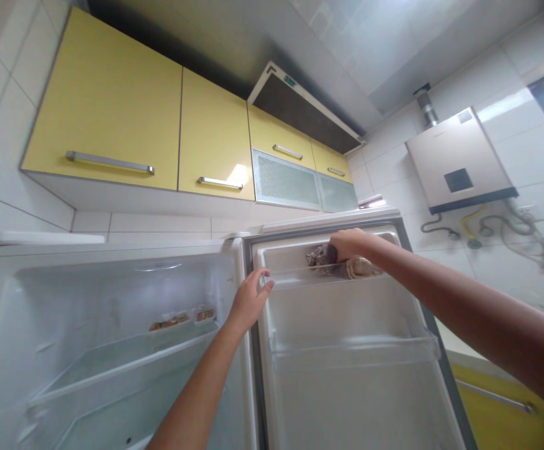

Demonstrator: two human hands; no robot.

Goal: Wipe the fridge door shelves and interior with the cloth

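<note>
My right hand (348, 244) reaches down into the top door shelf (295, 275) of an open fridge. Its fingers close around a dark, greyish bundle (321, 257) that seems to be in a plastic bag; the fingertips are partly hidden behind it. Beside that bundle, under my wrist, lies a tan, folded bundle (361, 267). My left hand (252, 299) is at the hinge side of the fridge door (346, 319), near the left end of the same shelf. Its thumb and fingers are apart, with nothing between them.
Inside the fridge, small packs of brown food (171, 321) sit on a glass shelf (107, 355). A lower clear door shelf (356, 353) spans the door. Yellow wall cabinets (107, 106) hang above. A water heater (459, 162) is on the right wall, over a yellow base cabinet (491, 415).
</note>
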